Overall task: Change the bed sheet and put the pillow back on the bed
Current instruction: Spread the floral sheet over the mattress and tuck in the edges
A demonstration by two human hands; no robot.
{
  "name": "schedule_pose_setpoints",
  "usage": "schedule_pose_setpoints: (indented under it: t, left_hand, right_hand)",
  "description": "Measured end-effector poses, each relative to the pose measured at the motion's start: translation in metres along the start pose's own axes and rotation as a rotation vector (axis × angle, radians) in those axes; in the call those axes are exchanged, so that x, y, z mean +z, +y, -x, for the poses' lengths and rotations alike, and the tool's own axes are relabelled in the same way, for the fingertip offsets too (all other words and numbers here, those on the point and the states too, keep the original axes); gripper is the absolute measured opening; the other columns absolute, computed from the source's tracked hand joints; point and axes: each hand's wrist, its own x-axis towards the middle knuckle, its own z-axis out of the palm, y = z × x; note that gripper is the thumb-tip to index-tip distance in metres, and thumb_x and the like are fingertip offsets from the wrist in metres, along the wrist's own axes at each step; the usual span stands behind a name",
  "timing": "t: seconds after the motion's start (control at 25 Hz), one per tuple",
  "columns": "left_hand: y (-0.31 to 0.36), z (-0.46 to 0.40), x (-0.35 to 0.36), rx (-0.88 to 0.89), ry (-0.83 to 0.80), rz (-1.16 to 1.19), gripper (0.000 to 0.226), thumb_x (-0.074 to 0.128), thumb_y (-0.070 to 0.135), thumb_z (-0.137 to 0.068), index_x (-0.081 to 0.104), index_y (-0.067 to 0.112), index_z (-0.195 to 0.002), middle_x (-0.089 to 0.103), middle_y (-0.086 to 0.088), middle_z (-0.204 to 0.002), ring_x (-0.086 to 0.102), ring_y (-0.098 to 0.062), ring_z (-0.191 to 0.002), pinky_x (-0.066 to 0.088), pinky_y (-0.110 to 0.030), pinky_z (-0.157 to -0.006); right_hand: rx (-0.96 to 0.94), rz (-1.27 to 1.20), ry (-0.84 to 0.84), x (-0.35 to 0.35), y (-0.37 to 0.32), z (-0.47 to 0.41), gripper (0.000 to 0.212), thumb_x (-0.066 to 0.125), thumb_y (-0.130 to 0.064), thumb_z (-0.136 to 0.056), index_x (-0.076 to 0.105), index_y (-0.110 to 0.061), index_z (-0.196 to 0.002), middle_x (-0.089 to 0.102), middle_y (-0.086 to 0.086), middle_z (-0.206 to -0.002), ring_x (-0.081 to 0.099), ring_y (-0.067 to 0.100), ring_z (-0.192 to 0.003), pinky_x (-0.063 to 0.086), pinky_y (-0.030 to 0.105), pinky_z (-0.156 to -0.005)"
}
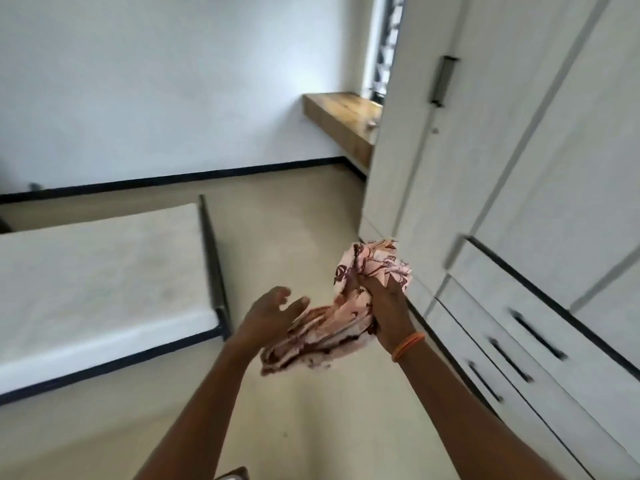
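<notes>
Left: bare mattress [100, 271] on a dark bed frame [214, 268], no sheet fitted, no pillow in view. Centre: left hand [268, 315] spread, fingers loose, holding nothing, close beside the hanging end of the sheet [343, 317] — contact with the cloth not certain. Right of centre: right hand [384, 308], orange band [408, 346] at the wrist, gripping the bunched, patterned sheet, held in the air above the floor [294, 237], near the bed's right corner and apart from it. Right: white wardrobe [519, 168] with drawers [526, 348]; wooden ledge [343, 116] by the far wall.

Step in hand, as judged: opening out the fresh sheet before spreading. To do well — find a hem or corner with the free hand, draw the hands apart to shake the folds loose, keep the cloth off the floor, then carry one edge to the mattress's far corner first and align before tucking.
</notes>
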Motion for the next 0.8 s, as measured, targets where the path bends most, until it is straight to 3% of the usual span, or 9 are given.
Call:
schedule_pose_setpoints:
  t: [0.08,0.16,0.2,0.32,0.4,0.52,0.6,0.72,0.8]
  left_hand:
    - [0.004,0.001,-0.033,0.093,0.118,0.300,0.041,0.059,0.048,-0.091,0.063,0.019,-0.120,0.069,-0.001,-0.112,0.066,-0.018,-0.104,0.049,-0.025,-0.084]
    - [0.001,-0.006,-0.061,0.115,0.340,0.378,0.024,0.064,0.043,-0.091,0.067,0.025,-0.107,0.074,0.003,-0.093,0.069,-0.010,-0.081,0.052,-0.021,-0.067]
    - [-0.004,-0.012,-0.072,0.090,0.460,0.389,0.017,0.065,0.038,-0.091,0.069,0.022,-0.094,0.073,0.000,-0.080,0.067,-0.010,-0.067,0.052,-0.025,-0.058]
    - [-0.043,-0.029,-0.118,-0.090,0.750,0.442,0.031,0.059,0.022,-0.091,0.058,0.006,-0.064,0.062,-0.009,-0.055,0.052,-0.015,-0.050,0.043,-0.037,-0.053]
    - [-0.068,-0.036,-0.152,-0.141,0.842,0.472,0.029,0.057,0.013,-0.090,0.058,0.003,-0.062,0.060,-0.007,-0.053,0.047,-0.015,-0.049,0.037,-0.033,-0.052]
    - [-0.093,-0.042,-0.198,-0.195,1.036,0.483,0.026,0.052,0.004,-0.087,0.073,0.009,-0.072,0.071,-0.012,-0.065,0.051,-0.016,-0.051,0.038,-0.028,-0.048]
    - [-0.112,-0.040,-0.228,-0.259,1.215,0.476,0.025,0.048,0.005,-0.083,0.070,0.005,-0.071,0.069,-0.008,-0.064,0.051,-0.015,-0.053,0.039,-0.028,-0.050]
    - [-0.138,-0.025,-0.265,-0.360,1.496,0.488,0.023,0.042,0.010,-0.079,0.062,0.000,-0.071,0.067,-0.014,-0.065,0.055,-0.017,-0.059,0.046,-0.038,-0.052]
    - [-0.148,-0.012,-0.283,-0.448,1.661,0.539,0.028,0.042,0.017,-0.081,0.063,0.001,-0.074,0.066,-0.014,-0.067,0.056,-0.018,-0.060,0.046,-0.038,-0.051]
  right_hand:
    - [-0.044,0.145,-0.172,0.065,0.015,-0.021,0.020,0.061,-0.016,-0.091,0.070,-0.015,-0.109,0.073,0.011,-0.106,0.068,0.031,-0.102,0.053,0.046,-0.092]
    - [-0.080,0.257,-0.380,0.126,0.032,-0.033,0.016,0.061,-0.017,-0.089,0.070,-0.017,-0.102,0.073,0.013,-0.098,0.069,0.029,-0.096,0.055,0.049,-0.088]
    - [-0.095,0.294,-0.453,0.148,0.040,-0.038,0.012,0.060,-0.016,-0.088,0.070,-0.017,-0.097,0.071,0.016,-0.094,0.069,0.027,-0.091,0.056,0.049,-0.084]
    - [-0.039,0.324,-0.636,0.216,0.069,-0.059,0.017,0.063,-0.026,-0.081,0.069,-0.013,-0.091,0.067,0.021,-0.093,0.068,0.026,-0.088,0.054,0.055,-0.081]
    - [0.076,0.287,-0.765,0.259,0.085,-0.078,0.023,0.068,-0.027,-0.079,0.071,-0.015,-0.098,0.070,0.017,-0.101,0.069,0.028,-0.096,0.054,0.050,-0.088]
    - [0.182,0.212,-1.030,0.320,0.100,-0.103,0.019,0.063,-0.017,-0.092,0.071,-0.012,-0.107,0.073,0.012,-0.105,0.069,0.026,-0.100,0.053,0.040,-0.089]
    - [0.133,0.243,-1.167,0.354,0.103,-0.119,0.019,0.059,-0.024,-0.096,0.070,-0.011,-0.103,0.073,0.008,-0.101,0.068,0.020,-0.097,0.051,0.037,-0.087]
    - [0.026,0.371,-1.268,0.413,0.115,-0.143,0.024,0.060,-0.028,-0.093,0.060,-0.007,-0.080,0.063,0.002,-0.073,0.057,0.015,-0.072,0.044,0.036,-0.073]
    - [-0.032,0.566,-1.363,0.451,0.123,-0.147,0.018,0.062,-0.027,-0.088,0.063,-0.011,-0.080,0.068,-0.003,-0.076,0.063,0.017,-0.075,0.048,0.036,-0.074]
